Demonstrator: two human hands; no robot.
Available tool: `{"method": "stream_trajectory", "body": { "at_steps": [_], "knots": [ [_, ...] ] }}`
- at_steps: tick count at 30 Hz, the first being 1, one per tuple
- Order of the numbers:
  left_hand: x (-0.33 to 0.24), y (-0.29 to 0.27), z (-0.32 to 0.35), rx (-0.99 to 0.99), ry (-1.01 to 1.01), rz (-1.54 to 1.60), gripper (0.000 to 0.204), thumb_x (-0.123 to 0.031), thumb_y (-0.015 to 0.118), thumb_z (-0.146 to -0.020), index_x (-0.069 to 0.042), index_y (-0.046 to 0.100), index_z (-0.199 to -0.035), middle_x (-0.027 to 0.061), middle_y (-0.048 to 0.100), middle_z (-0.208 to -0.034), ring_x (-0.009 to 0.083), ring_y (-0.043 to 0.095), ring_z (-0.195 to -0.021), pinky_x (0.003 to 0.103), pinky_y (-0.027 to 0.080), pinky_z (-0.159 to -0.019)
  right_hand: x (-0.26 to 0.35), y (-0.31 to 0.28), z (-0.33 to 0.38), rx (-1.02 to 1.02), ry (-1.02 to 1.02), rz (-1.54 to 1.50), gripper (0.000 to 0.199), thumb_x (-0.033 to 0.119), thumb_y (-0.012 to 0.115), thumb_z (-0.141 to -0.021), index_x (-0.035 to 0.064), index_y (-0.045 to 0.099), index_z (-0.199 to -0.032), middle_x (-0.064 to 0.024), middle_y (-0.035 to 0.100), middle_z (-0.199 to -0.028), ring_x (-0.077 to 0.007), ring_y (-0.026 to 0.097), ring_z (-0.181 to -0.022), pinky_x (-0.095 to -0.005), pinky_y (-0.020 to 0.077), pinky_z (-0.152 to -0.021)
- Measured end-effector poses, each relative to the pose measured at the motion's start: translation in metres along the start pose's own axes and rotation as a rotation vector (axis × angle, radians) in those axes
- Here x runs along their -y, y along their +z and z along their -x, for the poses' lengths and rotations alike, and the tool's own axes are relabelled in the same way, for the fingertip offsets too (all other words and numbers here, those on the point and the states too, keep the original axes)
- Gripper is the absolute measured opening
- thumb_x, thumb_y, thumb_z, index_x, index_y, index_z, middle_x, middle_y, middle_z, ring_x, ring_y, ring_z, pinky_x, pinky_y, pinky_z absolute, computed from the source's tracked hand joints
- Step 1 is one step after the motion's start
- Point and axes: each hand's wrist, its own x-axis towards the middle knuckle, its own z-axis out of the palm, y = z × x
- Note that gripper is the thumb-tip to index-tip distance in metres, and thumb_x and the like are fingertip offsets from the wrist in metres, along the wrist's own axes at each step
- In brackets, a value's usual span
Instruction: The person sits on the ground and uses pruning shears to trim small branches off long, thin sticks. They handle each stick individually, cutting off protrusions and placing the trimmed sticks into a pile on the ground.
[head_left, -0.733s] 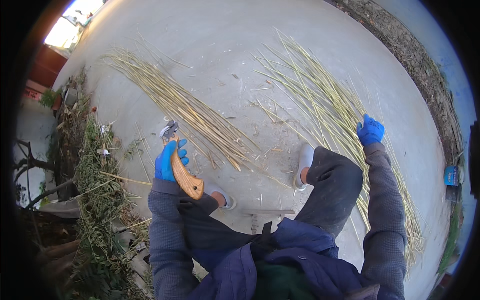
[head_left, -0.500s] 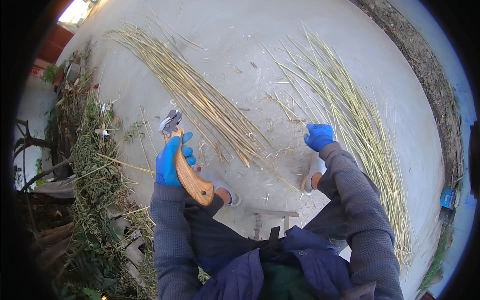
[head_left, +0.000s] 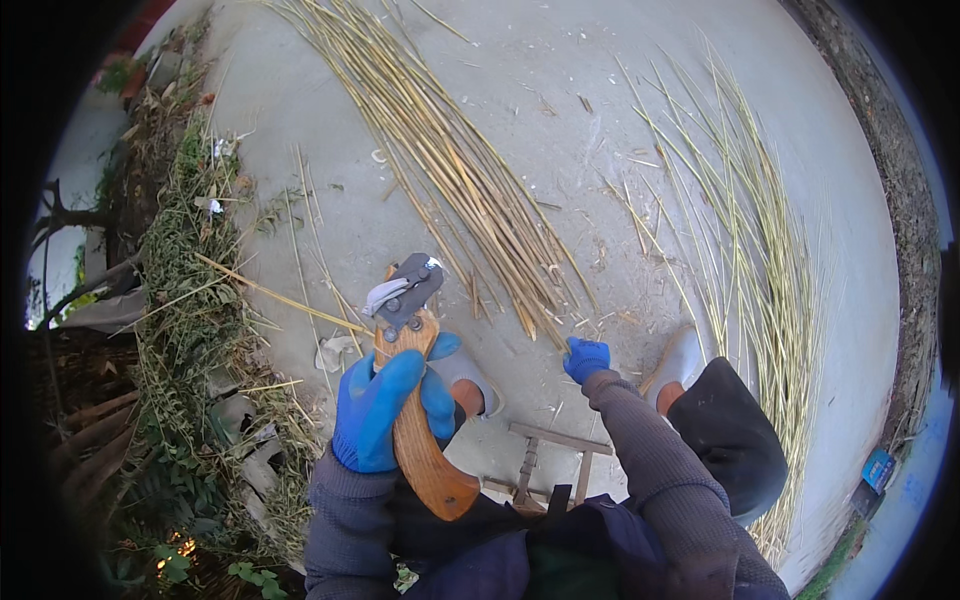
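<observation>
A pair of pruning shears [head_left: 425,440] with a curved wooden handle and a metal head is gripped in my blue-gloved left hand [head_left: 375,405]. The head of the shears points up and away from me. My right hand [head_left: 587,360], also gloved in blue, is closed at the near end of a bundle of dry yellow-brown stalks [head_left: 470,180] lying on the concrete. One stalk runs into its fingers, though the grip itself is partly hidden. Off to the right lies a second, greener bundle of thin stalks [head_left: 770,270].
A small wooden stool frame [head_left: 560,440] stands between my feet. Cut weeds and brush [head_left: 190,290] are heaped along the left, with bricks and stones among them. Bits of stalk litter the concrete [head_left: 520,70]. A blue box [head_left: 877,470] sits by the right edge.
My right hand has moved left from beside the greener bundle to the near end of the middle bundle. The shears have turned and come closer, still in my left hand. The view has shifted.
</observation>
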Motion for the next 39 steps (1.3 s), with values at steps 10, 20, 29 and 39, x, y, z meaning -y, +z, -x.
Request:
{"method": "stream_trajectory", "body": {
  "at_steps": [10, 20, 29, 39],
  "knots": [
    [0.010, -0.015, 0.005, 0.059, 0.037, -0.007, 0.048, -0.035, 0.062, -0.096, 0.004, 0.062, -0.123, 0.0108, 0.069, -0.082, 0.0176, 0.066, -0.067, 0.029, 0.056, -0.062, 0.067, -0.143, 0.085, 0.000, -0.453, -0.489, 0.031, 0.036, 0.060, -0.092, 0.0074, 0.060, -0.081, -0.0139, 0.065, -0.066, -0.0326, 0.065, -0.059, -0.0420, 0.0510, -0.057],
    [0.026, -0.025, 0.018, 0.000, 0.317, 0.105, 0.046, -0.034, 0.064, -0.094, 0.004, 0.062, -0.122, 0.0132, 0.068, -0.088, 0.0191, 0.065, -0.068, 0.031, 0.056, -0.062, 0.084, -0.256, 0.242, 0.154, -0.363, -1.057, 0.027, 0.026, 0.061, -0.097, 0.0023, 0.068, -0.109, -0.0028, 0.064, -0.072, -0.0076, 0.062, -0.059, -0.0245, 0.0520, -0.057],
    [0.052, -0.008, 0.109, 0.258, 0.243, -0.136, 0.039, -0.025, 0.060, -0.097, 0.004, 0.061, -0.123, 0.0128, 0.069, -0.081, 0.0185, 0.066, -0.065, 0.030, 0.057, -0.061, 0.100, -0.305, 0.262, -0.119, -0.391, -1.122, 0.028, 0.028, 0.060, -0.097, 0.0029, 0.069, -0.107, -0.0019, 0.062, -0.072, -0.0071, 0.061, -0.061, -0.0243, 0.0508, -0.059],
    [0.108, 0.014, 0.232, 0.690, -0.187, -0.368, 0.029, -0.023, 0.063, -0.096, 0.004, 0.061, -0.108, 0.0114, 0.070, -0.082, 0.0155, 0.068, -0.069, 0.029, 0.057, -0.063, 0.122, -0.357, 0.231, -0.424, -0.395, -1.089, 0.030, 0.026, 0.056, -0.095, -0.0006, 0.069, -0.102, -0.0031, 0.061, -0.069, -0.0095, 0.062, -0.061, -0.0252, 0.0526, -0.062]
  ]
}}
